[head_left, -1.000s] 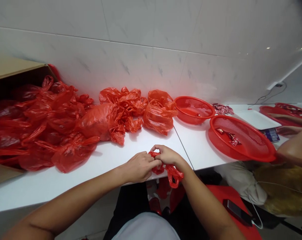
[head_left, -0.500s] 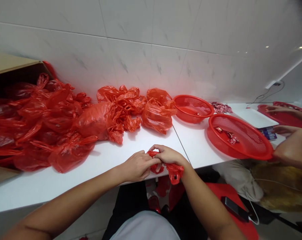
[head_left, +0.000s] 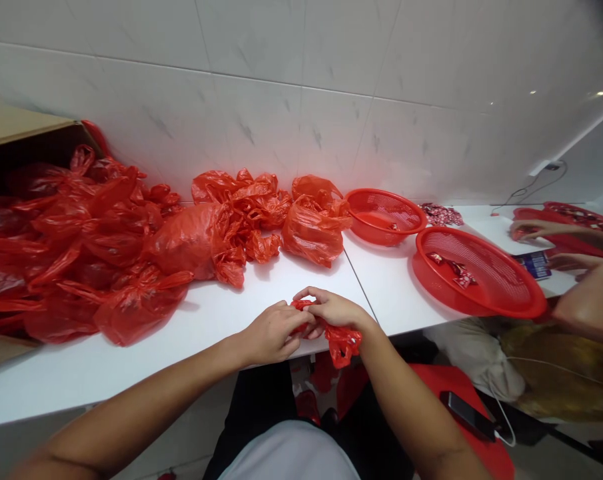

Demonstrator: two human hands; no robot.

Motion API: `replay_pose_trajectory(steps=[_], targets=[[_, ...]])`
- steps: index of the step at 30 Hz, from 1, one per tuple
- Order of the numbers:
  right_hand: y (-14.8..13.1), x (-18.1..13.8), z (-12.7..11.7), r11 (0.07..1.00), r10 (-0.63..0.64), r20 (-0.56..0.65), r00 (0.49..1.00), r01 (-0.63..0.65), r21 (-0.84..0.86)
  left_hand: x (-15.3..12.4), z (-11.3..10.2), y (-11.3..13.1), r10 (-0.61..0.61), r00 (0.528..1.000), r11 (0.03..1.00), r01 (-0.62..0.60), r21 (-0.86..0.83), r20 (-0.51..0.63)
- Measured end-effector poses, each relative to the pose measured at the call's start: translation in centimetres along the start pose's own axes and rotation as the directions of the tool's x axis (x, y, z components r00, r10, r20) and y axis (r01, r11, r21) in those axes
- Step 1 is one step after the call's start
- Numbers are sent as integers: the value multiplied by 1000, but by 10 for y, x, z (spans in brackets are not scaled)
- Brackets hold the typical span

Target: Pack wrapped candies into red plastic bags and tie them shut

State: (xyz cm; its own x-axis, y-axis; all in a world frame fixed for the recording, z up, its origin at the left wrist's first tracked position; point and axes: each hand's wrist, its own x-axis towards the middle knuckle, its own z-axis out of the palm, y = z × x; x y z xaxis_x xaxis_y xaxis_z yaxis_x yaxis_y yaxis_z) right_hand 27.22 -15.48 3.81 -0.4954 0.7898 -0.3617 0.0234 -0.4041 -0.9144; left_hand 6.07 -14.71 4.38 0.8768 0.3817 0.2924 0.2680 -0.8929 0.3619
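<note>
Two hands, left hand (head_left: 271, 331) and right hand (head_left: 334, 310), pinch small red bag (head_left: 342, 341) at tabletop (head_left: 221, 320) edge; bag looks soft, light; best held by handles.

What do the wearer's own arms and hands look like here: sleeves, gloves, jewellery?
Both forearms are bare as far up as the picture shows, with no sleeves in view. The left hand and right hand wear no gloves, and no rings, watch or bracelet show on the fingers or wrists.
</note>
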Motion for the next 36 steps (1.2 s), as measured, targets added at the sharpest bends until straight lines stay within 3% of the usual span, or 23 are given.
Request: replay_pose_trajectory(steps=[4,8,11,13,18,22,28,32,36], targets=[[7,3,-3,993,-119,-28,993,119,-5,0,-4,1,-228,974,936,218,-276,-2],[16,6,-5,975,-219,-125,968,215,-47,-1,-4,-9,-365,923,680,353,-643,120],[18,5,-4,960,-268,-212,940,243,-138,-3,-1,-19,-432,885,493,392,-777,173],[21,4,-1,927,-348,-290,891,282,-246,-5,0,-25,-494,851,400,405,-822,179],[39,8,15,818,-558,-499,663,338,-466,-10,3,-30,-630,760,112,290,-950,158],[51,11,31,805,-586,-544,601,351,-479,-10,12,-25,-671,701,-141,199,-970,241],[57,13,50,705,-694,-476,541,374,-603,-12,27,-32,-715,619,-295,154,-943,325],[63,19,50,732,-675,-539,503,368,-574,-16,30,-40,-680,625,-344,189,-920,382],[66,26,49,685,-725,-535,434,376,-624,-14,29,-41,-701,620,-310,180,-934,352]])
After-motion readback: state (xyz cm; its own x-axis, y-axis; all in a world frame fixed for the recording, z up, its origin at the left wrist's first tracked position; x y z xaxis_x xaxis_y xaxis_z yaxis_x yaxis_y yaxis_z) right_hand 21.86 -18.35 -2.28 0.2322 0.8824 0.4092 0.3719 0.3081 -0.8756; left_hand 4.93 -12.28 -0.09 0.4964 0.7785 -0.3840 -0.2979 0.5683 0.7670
